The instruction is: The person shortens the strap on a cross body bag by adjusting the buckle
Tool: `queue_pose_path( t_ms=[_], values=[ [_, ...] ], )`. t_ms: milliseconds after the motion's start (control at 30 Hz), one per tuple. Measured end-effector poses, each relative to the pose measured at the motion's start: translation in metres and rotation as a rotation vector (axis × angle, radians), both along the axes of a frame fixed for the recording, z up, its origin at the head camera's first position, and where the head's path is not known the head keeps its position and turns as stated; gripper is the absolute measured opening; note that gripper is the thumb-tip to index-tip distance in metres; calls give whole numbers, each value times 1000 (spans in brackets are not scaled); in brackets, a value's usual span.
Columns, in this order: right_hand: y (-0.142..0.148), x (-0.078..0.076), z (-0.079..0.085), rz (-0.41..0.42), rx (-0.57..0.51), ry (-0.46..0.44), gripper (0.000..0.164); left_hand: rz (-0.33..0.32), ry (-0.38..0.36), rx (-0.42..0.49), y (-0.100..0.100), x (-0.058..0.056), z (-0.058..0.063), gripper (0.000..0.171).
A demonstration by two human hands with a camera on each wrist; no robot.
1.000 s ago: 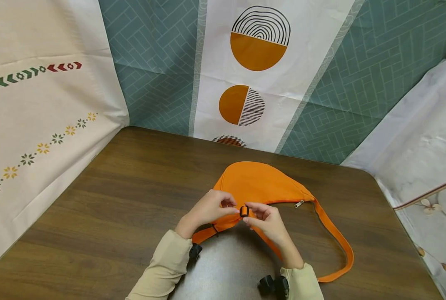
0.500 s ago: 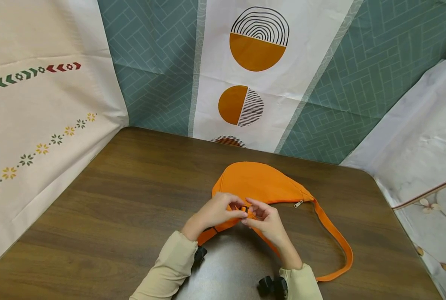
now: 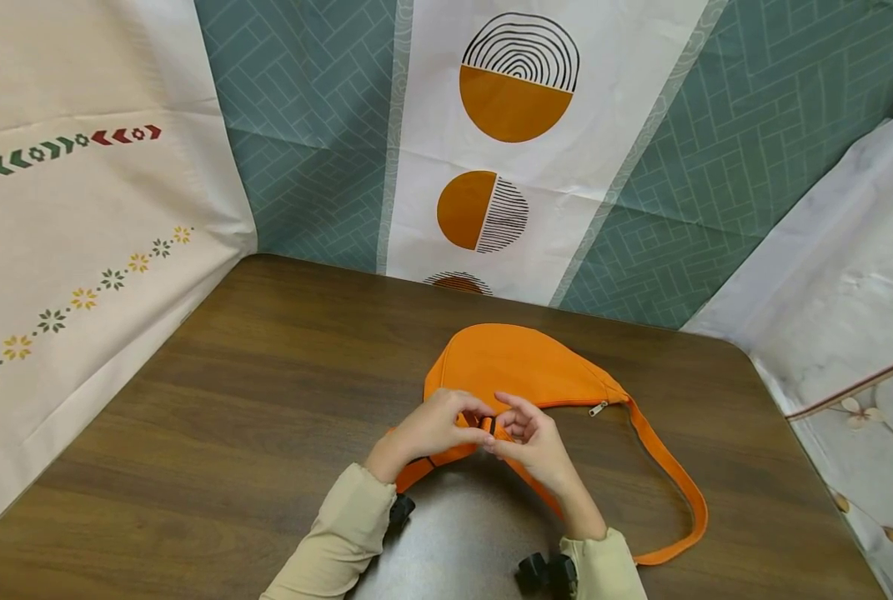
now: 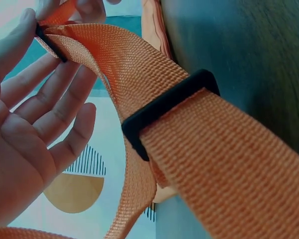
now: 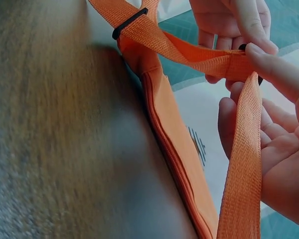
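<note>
Seen from the head camera, an orange bag point(image 3: 521, 362) lies on a wood-grain bench point(image 3: 228, 400), just past two bare hands at their 1 o'clock. The left hand point(image 3: 433, 427) and right hand point(image 3: 538, 446) meet at a small black buckle point(image 3: 489, 424), each grip pinching it between thumb and fingers. A loop of orange strap point(image 3: 699, 510) curves out at 4 o'clock, while a metal zipper pull point(image 3: 599, 408) hangs at 3.

The left wrist camera finds the left hand at 9 o'clock, thumb against the buckle, its lower fingers extended. From there the strap bends toward 4 o'clock, where a black slider point(image 4: 164, 105) crosses it.

In the right wrist view, the right hand, at 3 o'clock, has its thumb on the buckle; the left comes in at 1. One strap length drops toward 6 o'clock, and the bag's zip point(image 5: 163, 139) runs from 11 to 5.
</note>
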State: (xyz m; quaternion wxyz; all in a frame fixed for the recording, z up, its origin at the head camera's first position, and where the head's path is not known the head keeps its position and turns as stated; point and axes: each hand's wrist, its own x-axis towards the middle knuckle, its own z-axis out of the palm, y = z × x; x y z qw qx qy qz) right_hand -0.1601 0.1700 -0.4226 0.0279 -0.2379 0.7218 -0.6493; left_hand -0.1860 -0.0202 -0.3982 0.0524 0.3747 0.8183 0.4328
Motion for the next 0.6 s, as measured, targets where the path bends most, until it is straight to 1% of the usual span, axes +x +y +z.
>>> queue_pose_path(
  t_ms=[100, 267, 333, 433, 600],
  values=[
    [3, 1, 0, -9, 15, -57, 48, 7, 1, 10, -1, -1, -1, 26],
    [11, 2, 1, -35, 32, -182, 26, 35, -4, 31, -3, -2, -1, 22],
    [13, 2, 1, -46, 32, -219, 25, 36, -3, 37, -4, -2, 0, 22],
    [12, 2, 1, -64, 1, -260, 25, 27, -5, 42, -5, -2, 0, 23],
    [11, 1, 3, -127, -23, -293, 23, 11, -10, 54, -6, -2, -1, 27]
  ],
)
